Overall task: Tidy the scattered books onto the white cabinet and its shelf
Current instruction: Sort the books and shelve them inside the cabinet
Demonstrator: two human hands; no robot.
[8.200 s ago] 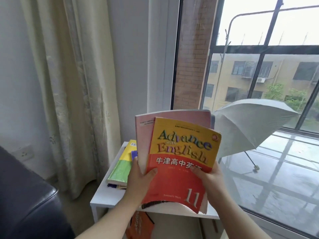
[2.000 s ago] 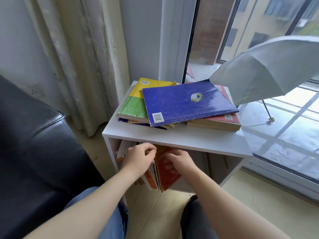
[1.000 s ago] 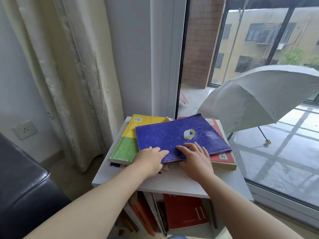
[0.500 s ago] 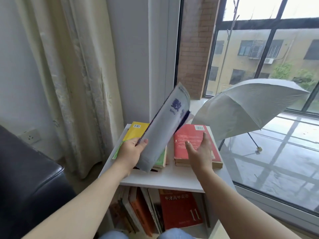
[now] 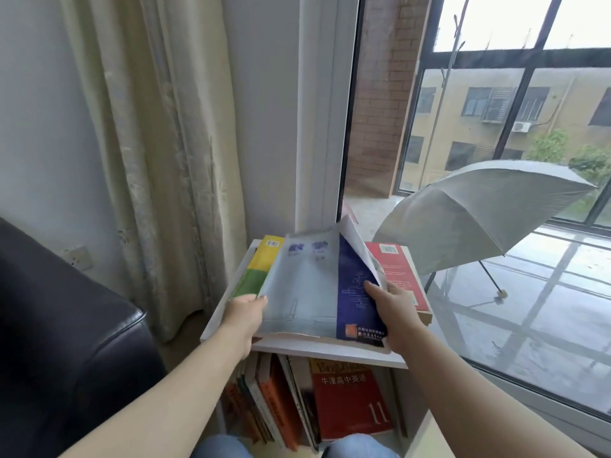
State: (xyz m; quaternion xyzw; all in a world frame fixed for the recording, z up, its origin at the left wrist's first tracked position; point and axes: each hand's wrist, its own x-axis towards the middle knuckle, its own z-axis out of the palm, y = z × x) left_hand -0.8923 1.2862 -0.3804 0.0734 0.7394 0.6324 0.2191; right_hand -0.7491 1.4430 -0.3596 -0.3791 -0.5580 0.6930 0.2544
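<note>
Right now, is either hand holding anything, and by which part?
Both hold the grey-and-blue book: the left hand grips its lower left edge, the right hand its right edge, thumb on the cover.

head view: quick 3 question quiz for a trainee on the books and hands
1. True or false: only the left hand holds the blue-grey book.
2. Which book lies on the white cabinet beside the right hand? A) red book B) black book C) white book
3. Fill in: the book marked 11 stands on the ___ under the cabinet top.
Key: 1 false, both hands hold it; 2 A; 3 shelf.
</note>
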